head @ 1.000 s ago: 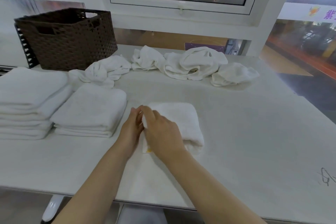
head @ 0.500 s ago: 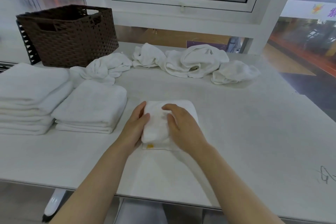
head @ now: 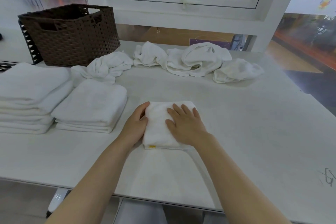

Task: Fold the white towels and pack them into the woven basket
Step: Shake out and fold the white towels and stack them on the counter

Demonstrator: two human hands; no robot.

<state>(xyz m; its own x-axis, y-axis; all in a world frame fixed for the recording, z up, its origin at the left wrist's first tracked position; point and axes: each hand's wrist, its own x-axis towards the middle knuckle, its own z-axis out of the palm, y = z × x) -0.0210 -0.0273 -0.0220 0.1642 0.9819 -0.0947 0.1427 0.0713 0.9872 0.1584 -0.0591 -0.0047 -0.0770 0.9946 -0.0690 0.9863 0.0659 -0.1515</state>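
Note:
A small folded white towel (head: 158, 123) with a yellow tag at its near corner lies in the middle of the white table (head: 254, 132). My left hand (head: 135, 126) cups its left edge, thumb on top. My right hand (head: 185, 125) rests flat on the towel, fingers spread. The brown woven basket (head: 72, 36) stands at the far left; I cannot see inside it. Two stacks of folded towels sit left of my hands, the nearer stack (head: 92, 107) and a taller stack (head: 29, 96) at the table's left edge. Several crumpled towels (head: 196, 60) lie along the far edge.
A window frame (head: 183, 3) and wall rise behind the table's far edge. A black rack (head: 29, 45) leans against the basket's left side. A scribble (head: 327, 178) marks the table at the near right. The table's near edge runs just below my forearms.
My right hand slid from the towel's left part to lie flat on its right half. The left hand moved to the towel's left edge. The towel now looks narrower and neatly folded.

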